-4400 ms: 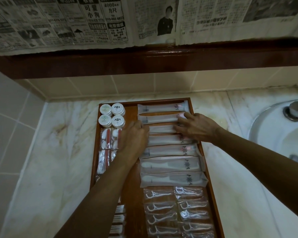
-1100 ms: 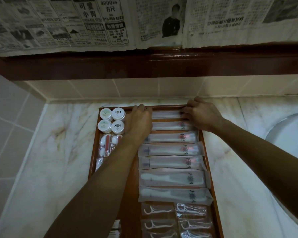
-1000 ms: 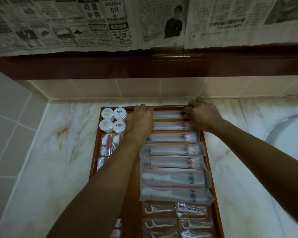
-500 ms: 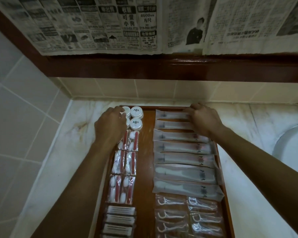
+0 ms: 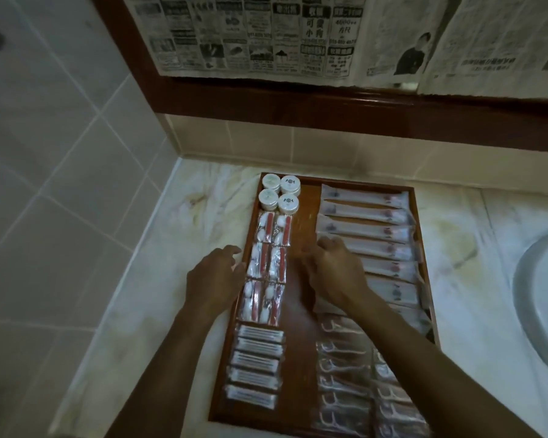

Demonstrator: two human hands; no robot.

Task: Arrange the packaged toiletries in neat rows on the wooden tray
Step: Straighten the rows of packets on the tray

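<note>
Both hands are hovering open, holding nothing: left hand (image 5: 214,281) at the 9 o'clock rim of the brown wooden tray (image 5: 304,279), right hand (image 5: 332,273) over its centre. The red-and-white clear plastic packets (image 5: 266,267) are lying between them, probably light and slippery; nudging their edges seems best.

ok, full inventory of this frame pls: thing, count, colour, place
wooden tray: 1, reddish brown, on the marble counter by the back wall
round tubs: 4, white lids, tray's far left corner
red and white packets: 6, clear wrap, two columns below the tubs
cotton swab packs: 5 visible, white, tray's near left
long sachets: a stacked row, frosted white, tray's right column, count partly hidden
floss pick packs: clear, tray's near right, count unclear
sink: 1, white, right edge
newspaper: sheets on the wall above
left hand: open, at the tray's left edge
right hand: open, over the tray's middle
</note>
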